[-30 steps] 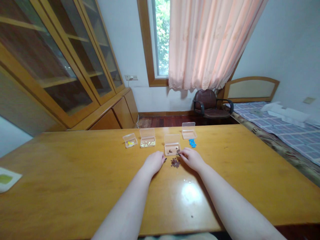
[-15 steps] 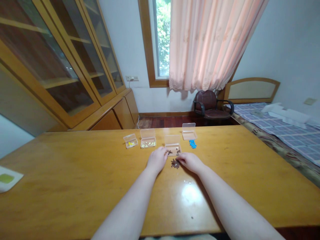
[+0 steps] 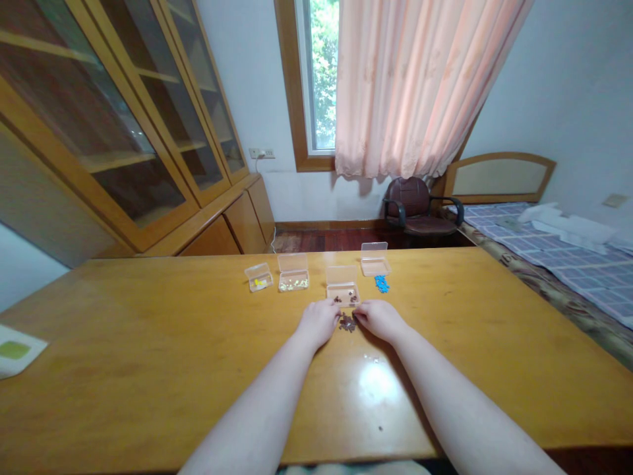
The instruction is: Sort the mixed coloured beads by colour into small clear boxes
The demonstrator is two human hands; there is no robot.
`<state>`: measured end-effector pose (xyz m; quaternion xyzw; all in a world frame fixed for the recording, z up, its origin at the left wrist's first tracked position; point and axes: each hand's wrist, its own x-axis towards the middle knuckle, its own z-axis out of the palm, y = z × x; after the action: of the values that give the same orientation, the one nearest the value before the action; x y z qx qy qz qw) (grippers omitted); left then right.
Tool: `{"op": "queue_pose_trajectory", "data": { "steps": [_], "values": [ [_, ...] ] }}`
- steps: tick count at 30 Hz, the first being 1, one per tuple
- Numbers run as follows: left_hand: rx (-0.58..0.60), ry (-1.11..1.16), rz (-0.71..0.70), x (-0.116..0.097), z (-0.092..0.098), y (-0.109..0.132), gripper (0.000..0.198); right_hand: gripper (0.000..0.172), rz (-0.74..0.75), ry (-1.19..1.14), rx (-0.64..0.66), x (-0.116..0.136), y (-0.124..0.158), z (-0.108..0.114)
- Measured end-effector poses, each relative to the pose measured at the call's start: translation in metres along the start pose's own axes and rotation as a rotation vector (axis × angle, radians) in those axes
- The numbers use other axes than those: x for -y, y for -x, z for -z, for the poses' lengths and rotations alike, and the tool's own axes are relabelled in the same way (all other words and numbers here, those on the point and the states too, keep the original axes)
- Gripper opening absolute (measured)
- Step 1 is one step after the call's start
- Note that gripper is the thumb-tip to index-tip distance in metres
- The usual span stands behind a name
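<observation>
A small pile of dark brown pieces [image 3: 347, 323] lies on the wooden table [image 3: 198, 369]. At its left edge is my left hand [image 3: 321, 322], fingers closed together, their tips at the pile. My right hand [image 3: 378, 318] is pinched at the pile's right edge. What either hand holds is too small to make out. Just behind the pile stands an open clear box [image 3: 342, 295] with several brown pieces inside. Further left are an open box with pale yellow pieces [image 3: 293, 282] and a smaller one with yellow pieces [image 3: 260, 282].
Blue pieces [image 3: 381, 284] lie in front of another open clear box [image 3: 374, 266] at the back right. A white and green item [image 3: 20, 351] is at the table's left edge. Beyond the table are a chair [image 3: 420, 208], a bed and a glass-fronted cabinet.
My left hand has moved from the brown box's left side toward me and right, to the pile. My right hand has shifted only slightly.
</observation>
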<state>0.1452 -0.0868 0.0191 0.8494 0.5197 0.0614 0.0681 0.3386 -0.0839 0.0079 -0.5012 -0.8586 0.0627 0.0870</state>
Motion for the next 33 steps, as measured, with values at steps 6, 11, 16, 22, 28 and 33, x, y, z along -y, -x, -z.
{"op": "queue_pose_trajectory", "data": {
  "steps": [6, 11, 16, 22, 28, 33],
  "values": [
    [-0.003, -0.003, 0.039, -0.002, 0.000, 0.000, 0.024, 0.024, -0.040, 0.053, 0.003, 0.006, -0.002, -0.001],
    [-0.028, -0.021, 0.016, 0.000, -0.002, 0.000, 0.024, 0.024, -0.055, 0.050, -0.003, 0.007, -0.002, -0.002],
    [-0.022, -0.043, 0.043, 0.001, -0.002, 0.001, 0.023, 0.025, -0.057, 0.007, -0.075, 0.005, -0.001, -0.003],
    [0.017, -0.030, 0.068, -0.001, -0.001, 0.000, 0.022, 0.024, -0.117, -0.102, -0.330, -0.006, -0.003, -0.011],
    [0.063, -0.027, 0.077, -0.002, -0.003, -0.002, 0.023, 0.025, -0.148, -0.169, -0.291, -0.011, -0.006, -0.013],
    [0.071, -0.030, 0.055, 0.002, -0.006, -0.002, 0.022, 0.025, -0.112, -0.216, -0.252, -0.011, -0.002, -0.009]
  ]
}}
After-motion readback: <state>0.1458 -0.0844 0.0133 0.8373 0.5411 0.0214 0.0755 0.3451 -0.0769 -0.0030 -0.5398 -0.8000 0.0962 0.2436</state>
